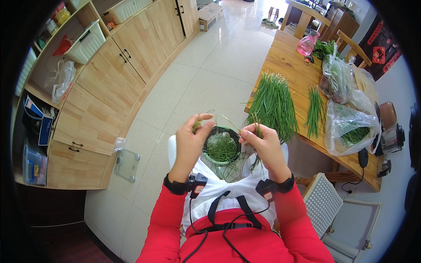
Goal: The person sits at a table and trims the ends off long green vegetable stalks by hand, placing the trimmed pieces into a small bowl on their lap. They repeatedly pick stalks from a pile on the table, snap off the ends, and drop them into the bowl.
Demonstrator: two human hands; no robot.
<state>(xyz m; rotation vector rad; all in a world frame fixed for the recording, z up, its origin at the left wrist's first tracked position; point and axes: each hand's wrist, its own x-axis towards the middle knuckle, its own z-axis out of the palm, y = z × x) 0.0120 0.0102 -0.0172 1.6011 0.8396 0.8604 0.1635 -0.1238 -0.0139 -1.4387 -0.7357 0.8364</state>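
My right hand [263,143] grips a small bunch of Chinese chives [255,161], leaves hanging down; one pale stalk [231,122] points from its fingertips toward my left hand. Curled with thumb and forefinger slightly apart, my left hand [194,136] has yellowish chive scraps [196,126] between its fingers. Below and between both hands stands a green-rimmed waste bin [219,162] with a black liner, holding green trimmings [221,148] and pale crumpled material. Loose leaves lie around its near side. A large pile of chives [273,102] rests on the table's edge, right of my right hand.
The wooden table [283,52] also bears a smaller chive bundle [315,110], plastic bags of greens [352,131] and a pink spray bottle [306,44]. Wooden cabinets [102,98] line the left side. A glass scale [127,164] lies on the floor; a chair [322,197] stands at right.
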